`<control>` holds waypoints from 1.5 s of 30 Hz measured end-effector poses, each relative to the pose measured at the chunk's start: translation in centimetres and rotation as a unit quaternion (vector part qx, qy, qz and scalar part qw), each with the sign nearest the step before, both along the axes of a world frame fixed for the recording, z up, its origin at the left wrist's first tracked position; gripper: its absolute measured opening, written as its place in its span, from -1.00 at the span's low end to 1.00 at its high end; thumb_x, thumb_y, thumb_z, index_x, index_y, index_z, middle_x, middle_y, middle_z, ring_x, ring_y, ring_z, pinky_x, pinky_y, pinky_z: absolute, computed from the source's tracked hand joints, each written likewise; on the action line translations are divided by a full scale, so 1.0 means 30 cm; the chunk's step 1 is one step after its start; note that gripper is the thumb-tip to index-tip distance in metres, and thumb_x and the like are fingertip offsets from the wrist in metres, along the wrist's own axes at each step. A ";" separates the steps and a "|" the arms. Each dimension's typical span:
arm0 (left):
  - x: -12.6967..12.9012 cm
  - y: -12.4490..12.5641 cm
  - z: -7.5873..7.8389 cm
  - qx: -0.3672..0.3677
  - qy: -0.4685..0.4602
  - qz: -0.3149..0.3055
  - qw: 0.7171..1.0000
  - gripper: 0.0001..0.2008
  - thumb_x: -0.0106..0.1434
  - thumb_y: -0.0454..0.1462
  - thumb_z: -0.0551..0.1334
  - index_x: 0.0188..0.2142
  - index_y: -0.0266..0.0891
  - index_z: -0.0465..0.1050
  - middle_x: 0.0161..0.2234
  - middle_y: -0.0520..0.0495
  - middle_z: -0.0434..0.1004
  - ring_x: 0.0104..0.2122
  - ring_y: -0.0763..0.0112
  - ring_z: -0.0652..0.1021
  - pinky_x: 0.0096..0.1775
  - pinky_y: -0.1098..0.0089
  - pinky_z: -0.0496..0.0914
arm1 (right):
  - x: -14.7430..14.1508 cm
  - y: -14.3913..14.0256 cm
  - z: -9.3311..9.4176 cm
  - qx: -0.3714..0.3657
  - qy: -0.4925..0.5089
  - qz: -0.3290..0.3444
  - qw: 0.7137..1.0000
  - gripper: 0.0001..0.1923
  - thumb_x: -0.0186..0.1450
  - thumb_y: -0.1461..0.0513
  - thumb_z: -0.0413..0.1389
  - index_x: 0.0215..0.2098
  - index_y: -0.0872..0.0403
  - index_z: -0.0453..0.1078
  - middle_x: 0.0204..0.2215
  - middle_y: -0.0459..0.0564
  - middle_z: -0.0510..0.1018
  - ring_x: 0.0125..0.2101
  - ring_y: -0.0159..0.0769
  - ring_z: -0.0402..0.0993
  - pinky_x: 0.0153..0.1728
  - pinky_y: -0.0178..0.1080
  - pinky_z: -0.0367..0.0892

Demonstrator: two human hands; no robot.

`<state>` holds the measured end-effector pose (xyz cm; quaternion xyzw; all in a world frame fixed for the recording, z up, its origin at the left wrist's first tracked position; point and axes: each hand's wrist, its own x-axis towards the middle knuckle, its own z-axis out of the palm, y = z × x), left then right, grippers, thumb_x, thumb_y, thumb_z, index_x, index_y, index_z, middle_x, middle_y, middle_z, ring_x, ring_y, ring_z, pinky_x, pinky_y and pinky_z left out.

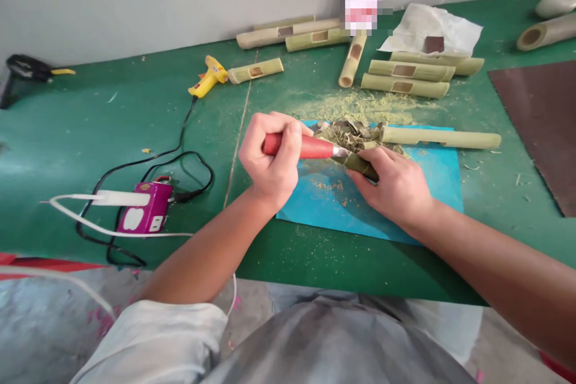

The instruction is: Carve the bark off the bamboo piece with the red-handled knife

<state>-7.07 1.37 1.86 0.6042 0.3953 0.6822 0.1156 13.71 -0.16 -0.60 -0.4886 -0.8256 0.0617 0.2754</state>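
Note:
My left hand (272, 162) is closed around the red handle of a carving knife (317, 147). Its short metal blade points right and meets a green bamboo piece (359, 165). That piece is gripped at its right end by my right hand (398, 183), thumb and fingers pressed round it, so part of it is hidden. Under both lies a blue sheet (324, 210). Bamboo shavings (346, 132) are heaped just behind the blade, and a longer pale bamboo tube (450, 137) rests at the sheet's back edge.
Several notched bamboo tubes (400, 85) lie at the back, near a crumpled white paper (436, 30). A yellow glue gun (209, 78) and a purple power adapter (146, 207) with loose cords sit to the left. A brown board (540, 126) lies at the right.

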 end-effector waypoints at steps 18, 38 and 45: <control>-0.008 0.027 0.003 -0.093 -0.155 -0.032 0.983 -0.74 0.29 -0.11 0.34 -0.42 -0.16 0.36 -0.53 0.10 0.48 -0.51 0.51 0.51 -0.33 0.40 0.47 | -0.006 -0.003 0.013 -0.010 0.063 0.019 0.998 -0.77 0.36 0.06 0.15 -0.16 0.04 0.46 -0.36 0.04 0.63 -0.41 -0.21 0.51 -0.40 -0.22 0.30; 0.042 -0.102 0.063 0.194 0.367 -0.066 0.907 -0.91 0.27 -0.27 0.32 -0.27 -0.17 0.42 -0.34 -0.09 0.66 -0.40 0.41 0.63 -0.39 0.40 0.55 | -0.013 0.007 0.019 0.039 0.015 -0.013 0.999 -0.84 0.42 0.13 0.07 -0.25 0.02 0.42 -0.40 0.01 0.60 -0.39 -0.22 0.48 -0.43 -0.23 0.21; 0.061 -0.113 0.057 0.232 0.400 -0.051 0.885 -0.90 0.26 -0.26 0.33 -0.30 -0.18 0.43 -0.39 -0.05 0.64 -0.50 0.43 0.54 -0.52 0.36 0.39 | -0.011 0.005 0.024 0.058 0.016 -0.002 0.998 -0.86 0.41 0.16 0.07 -0.24 0.03 0.42 -0.38 0.02 0.59 -0.36 -0.21 0.48 -0.41 -0.23 0.22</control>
